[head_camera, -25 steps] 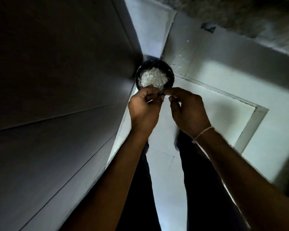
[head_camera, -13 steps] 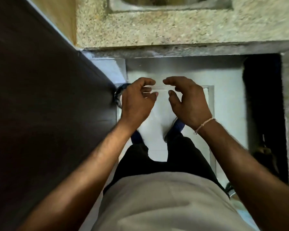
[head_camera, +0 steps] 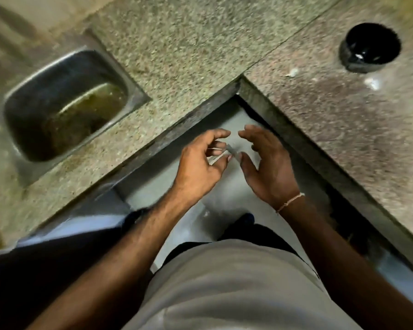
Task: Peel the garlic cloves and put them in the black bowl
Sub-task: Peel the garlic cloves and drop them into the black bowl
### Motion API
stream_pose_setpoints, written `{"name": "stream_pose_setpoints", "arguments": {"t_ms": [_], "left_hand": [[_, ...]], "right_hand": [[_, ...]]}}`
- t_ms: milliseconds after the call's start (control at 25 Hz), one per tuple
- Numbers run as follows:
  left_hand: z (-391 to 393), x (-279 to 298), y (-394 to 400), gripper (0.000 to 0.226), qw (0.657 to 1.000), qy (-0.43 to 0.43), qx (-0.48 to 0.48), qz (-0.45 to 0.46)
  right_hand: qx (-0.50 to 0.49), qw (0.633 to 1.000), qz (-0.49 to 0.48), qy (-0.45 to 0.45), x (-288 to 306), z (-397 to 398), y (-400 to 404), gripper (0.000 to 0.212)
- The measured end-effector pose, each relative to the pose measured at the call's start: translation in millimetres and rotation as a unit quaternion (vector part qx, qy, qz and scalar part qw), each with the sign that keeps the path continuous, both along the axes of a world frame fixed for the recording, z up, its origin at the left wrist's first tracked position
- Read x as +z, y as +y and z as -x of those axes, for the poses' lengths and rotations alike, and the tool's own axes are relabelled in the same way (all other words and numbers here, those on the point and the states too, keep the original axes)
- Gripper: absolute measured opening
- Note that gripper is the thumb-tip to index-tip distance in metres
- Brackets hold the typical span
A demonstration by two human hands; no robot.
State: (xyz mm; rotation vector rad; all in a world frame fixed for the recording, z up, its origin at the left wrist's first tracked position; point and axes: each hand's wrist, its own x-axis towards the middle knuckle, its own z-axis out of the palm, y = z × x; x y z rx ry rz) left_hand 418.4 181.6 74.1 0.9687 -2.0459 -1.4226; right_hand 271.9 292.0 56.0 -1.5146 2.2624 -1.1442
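Both hands empty over the floor in the table's inner corner: left hand (head_camera: 200, 163) fingers loosely curled, right hand (head_camera: 267, 165) fingers spread. Black bowl (head_camera: 370, 47) sits up-right near the table's far edge, right hand nearer. No cloves discernible.

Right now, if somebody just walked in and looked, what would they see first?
First, the two bare hands in the middle, the left hand and the right hand, fingers loosely spread and facing each other above the pale floor; whether they hold anything is too blurred to tell. Next, the shiny black bowl on the speckled stone counter at far right, and the steel sink at left.
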Motion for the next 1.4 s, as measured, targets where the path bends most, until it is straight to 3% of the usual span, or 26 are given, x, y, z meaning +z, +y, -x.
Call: {"name": "stream_pose_setpoints", "arguments": {"t_ms": [240, 560, 720, 920, 1080, 1200, 1280, 1400], "left_hand": [[138.2, 5.4, -9.8, 0.047, 0.994, 0.002, -0.098, 0.036], [276.0, -6.0, -66.8, 0.035, 0.973, -0.035, -0.220, 0.066], [350.2, -24.1, -114.2, 0.035, 0.939, -0.089, -0.301, 0.140], [428.3, -54.0, -136.9, 0.034, 0.868, -0.161, -0.389, 0.264], [469.7, -70.8, -123.6, 0.011, 0.809, -0.214, -0.429, 0.339], [476.5, -75.1, -112.7, 0.003, 0.802, -0.252, -0.419, 0.343], [477.7, -78.1, -110.4, 0.014, 0.797, -0.262, -0.421, 0.344], [476.9, -73.2, -108.5, 0.021, 0.816, -0.259, -0.411, 0.312]], "right_hand": [[-0.118, 0.990, -0.005, 0.076, 11.6, 112.9, 30.4, 0.043], [-0.245, 0.969, -0.018, -0.008, 6.1, 209.0, 1.5, 0.040], [-0.300, 0.952, -0.042, -0.034, 0.5, 247.1, -31.3, 0.040], [-0.355, 0.931, -0.056, -0.069, -8.9, 277.5, -49.9, 0.040], [-0.350, 0.932, -0.063, -0.073, -14.1, 302.0, -43.8, 0.040], [-0.362, 0.925, -0.077, -0.080, -19.3, 312.0, -34.2, 0.040], [-0.372, 0.920, -0.082, -0.094, -24.8, 312.0, -29.5, 0.039], [-0.368, 0.920, -0.080, -0.110, -30.5, 321.3, -26.7, 0.039]]}}
